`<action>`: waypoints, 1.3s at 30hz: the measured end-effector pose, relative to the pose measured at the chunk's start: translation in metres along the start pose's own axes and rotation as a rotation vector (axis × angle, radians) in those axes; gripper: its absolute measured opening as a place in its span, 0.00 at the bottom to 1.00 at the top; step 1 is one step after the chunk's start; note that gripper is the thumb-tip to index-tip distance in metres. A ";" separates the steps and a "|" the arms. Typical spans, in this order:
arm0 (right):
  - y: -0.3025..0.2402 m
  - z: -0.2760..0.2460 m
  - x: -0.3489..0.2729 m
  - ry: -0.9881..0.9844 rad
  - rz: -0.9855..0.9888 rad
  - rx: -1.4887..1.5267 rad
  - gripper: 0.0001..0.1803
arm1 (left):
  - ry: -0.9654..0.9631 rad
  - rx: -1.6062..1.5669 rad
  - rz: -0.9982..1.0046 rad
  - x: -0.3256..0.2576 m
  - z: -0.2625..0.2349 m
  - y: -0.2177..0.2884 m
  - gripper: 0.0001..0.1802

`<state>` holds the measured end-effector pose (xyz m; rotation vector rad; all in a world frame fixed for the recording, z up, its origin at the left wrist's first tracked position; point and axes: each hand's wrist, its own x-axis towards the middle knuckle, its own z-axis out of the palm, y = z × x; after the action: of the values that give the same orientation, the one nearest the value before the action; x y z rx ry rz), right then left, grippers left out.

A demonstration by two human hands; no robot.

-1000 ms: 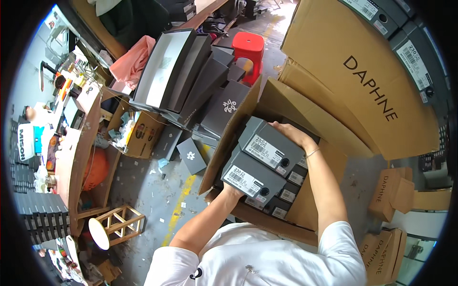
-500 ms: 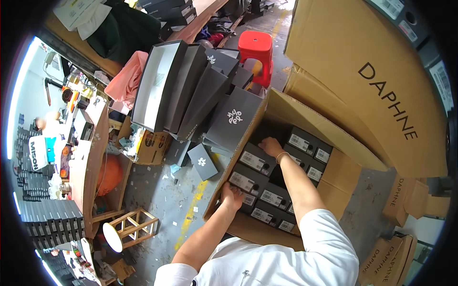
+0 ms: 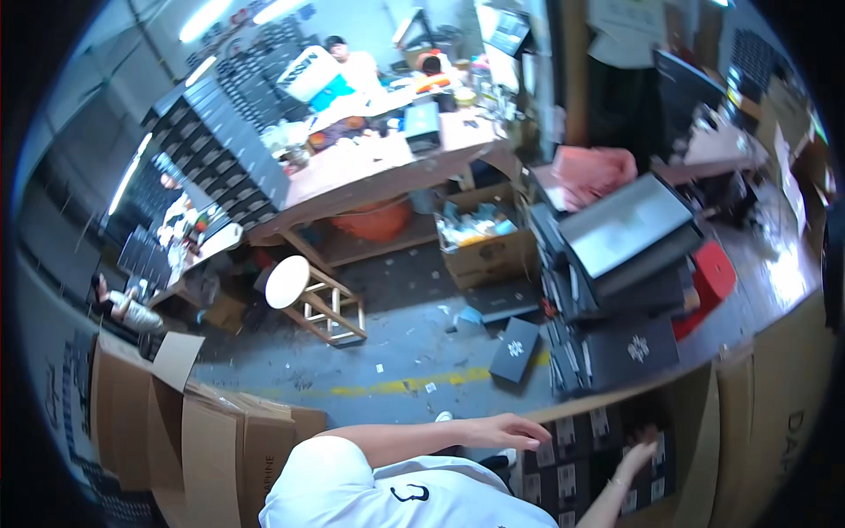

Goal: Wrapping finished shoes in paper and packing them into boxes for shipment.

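Cluttered workshop floor, open cardboard carton (image 3: 704, 440) at lower right packed with dark shoeboxes (image 3: 572, 444).
Left hand (image 3: 506, 431) hovers flat at the carton's near rim just above the boxes, fingers stretched out together, gripping nothing. Right hand (image 3: 638, 458) reaches down among the boxes, fingers spread, touching a box top. Boxes are rectangular, matte charcoal card with white end labels, label ends facing up, long axes running down into the carton. Leaning stack of larger grey boxes (image 3: 616, 290) behind; wooden stool (image 3: 304, 295) on grey concrete floor (image 3: 396, 343).
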<state>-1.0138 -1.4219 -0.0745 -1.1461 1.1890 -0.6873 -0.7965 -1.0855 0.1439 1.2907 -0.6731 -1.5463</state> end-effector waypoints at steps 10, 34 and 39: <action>-0.216 0.244 -0.163 -0.350 -0.838 -0.145 0.14 | 0.668 0.170 0.114 -0.167 -0.125 -0.086 0.21; -0.374 1.046 -0.528 -1.803 -1.731 -0.342 0.31 | 1.579 0.257 0.039 -0.435 -0.516 -0.140 0.24; -0.425 1.208 -0.632 -1.523 -2.172 0.064 0.31 | 1.804 0.078 0.119 -0.458 -0.588 -0.123 0.25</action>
<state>0.0141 -0.6136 0.4996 -1.9003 -1.7406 -0.8425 -0.2987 -0.5245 0.0562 1.9757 0.3866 0.1380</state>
